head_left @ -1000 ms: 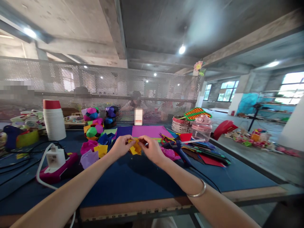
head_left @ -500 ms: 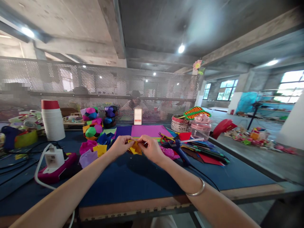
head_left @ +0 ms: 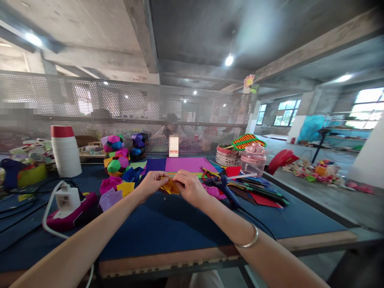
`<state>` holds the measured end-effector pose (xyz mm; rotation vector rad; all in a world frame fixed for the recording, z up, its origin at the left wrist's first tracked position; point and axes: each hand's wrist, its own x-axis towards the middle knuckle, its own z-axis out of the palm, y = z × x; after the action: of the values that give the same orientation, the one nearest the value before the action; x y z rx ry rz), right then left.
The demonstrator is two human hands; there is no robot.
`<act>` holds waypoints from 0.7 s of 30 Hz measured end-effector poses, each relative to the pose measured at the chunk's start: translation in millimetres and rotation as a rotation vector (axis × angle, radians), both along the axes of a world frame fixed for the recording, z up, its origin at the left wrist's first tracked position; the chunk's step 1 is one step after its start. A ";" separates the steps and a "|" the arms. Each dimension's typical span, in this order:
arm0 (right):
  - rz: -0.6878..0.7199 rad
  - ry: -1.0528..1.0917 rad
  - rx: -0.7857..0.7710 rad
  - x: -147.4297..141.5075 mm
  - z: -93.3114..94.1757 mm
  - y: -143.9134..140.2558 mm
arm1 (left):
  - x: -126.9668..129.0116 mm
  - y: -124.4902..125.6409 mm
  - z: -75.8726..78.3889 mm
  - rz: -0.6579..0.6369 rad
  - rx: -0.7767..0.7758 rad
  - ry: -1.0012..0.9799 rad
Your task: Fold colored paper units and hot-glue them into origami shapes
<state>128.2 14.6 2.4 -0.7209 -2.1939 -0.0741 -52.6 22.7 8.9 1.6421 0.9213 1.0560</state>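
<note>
Just creased yellow paper (head_left: 171, 186) between fingers (head_left: 180, 179)

On the blue table (head_left: 168, 228) I see a stack of paper cups (head_left: 65, 151), colourful paper balls (head_left: 117, 154), a glue gun (head_left: 223, 186), a pink bottle (head_left: 254, 159) and a purple sheet (head_left: 189, 165).

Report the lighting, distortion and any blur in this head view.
Head view: wide-angle bending at the edges; ceiling lamp and windows glare; pixelated patches behind the mesh; both hands and the yellow paper fairly sharp; soft shadow beneath on the table.
</note>
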 end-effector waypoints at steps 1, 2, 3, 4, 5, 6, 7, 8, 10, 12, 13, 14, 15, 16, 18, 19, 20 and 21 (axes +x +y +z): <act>-0.012 -0.048 0.021 0.2 1.1 -1.4 | 0.3 0.3 -0.6 0.010 -0.001 0.003; -0.028 -0.097 0.042 0.5 2.3 -2.7 | 0.6 0.5 -1.1 0.019 -0.005 0.007; -0.046 -0.143 0.064 0.7 3.4 -3.9 | 0.7 0.6 -1.4 0.026 -0.012 0.011; -0.066 -0.185 0.086 0.9 4.3 -4.8 | 0.7 0.6 -1.5 0.030 -0.020 0.015; -0.086 -0.221 0.106 1.1 5.2 -5.4 | 0.6 0.5 -1.5 0.030 -0.028 0.017; -0.105 -0.251 0.124 1.2 5.8 -5.8 | 0.4 0.3 -1.3 0.028 -0.035 0.018; -0.120 -0.273 0.140 1.3 6.2 -6.0 | 0.1 -0.1 -0.9 0.024 -0.042 0.018; -0.131 -0.290 0.152 1.5 6.5 -6.0 | -0.2 -0.5 -0.5 0.018 -0.048 0.018; -0.138 -0.306 0.161 1.8 6.7 -5.8 | -0.7 -1.5 0.4 -0.003 -0.062 0.020; -0.136 -0.302 0.158 2.3 6.4 -5.8 | -0.9 -2.4 1.3 -0.016 -0.066 0.025; -0.134 -0.296 0.154 2.5 6.2 -6.0 | -1.0 -2.6 1.6 -0.019 -0.064 0.028; -0.132 -0.288 0.150 2.6 5.9 -6.4 | -0.9 -2.8 2.0 -0.018 -0.059 0.033; -0.129 -0.278 0.144 2.6 5.5 -6.8 | -0.9 -2.7 2.2 -0.014 -0.051 0.039; -0.125 -0.263 0.137 2.4 5.0 -7.3 | -0.8 -2.5 2.4 -0.009 -0.043 0.048; -0.105 -0.219 0.115 1.5 3.6 -7.8 | -0.7 -1.6 2.2 0.004 -0.025 0.074; -0.094 -0.188 0.098 0.9 2.6 -7.7 | -0.7 -0.8 1.7 0.016 -0.011 0.092; -0.085 -0.148 0.075 0.1 1.4 -7.0 | -0.6 0.2 0.9 0.031 0.009 0.114; -0.079 -0.101 0.046 -0.6 0.0 -5.9 | -0.6 1.3 -0.2 0.048 0.037 0.139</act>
<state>127.6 8.7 2.4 -0.7930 -2.2512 -0.2042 -53.1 24.0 8.7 1.7497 1.0420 1.0062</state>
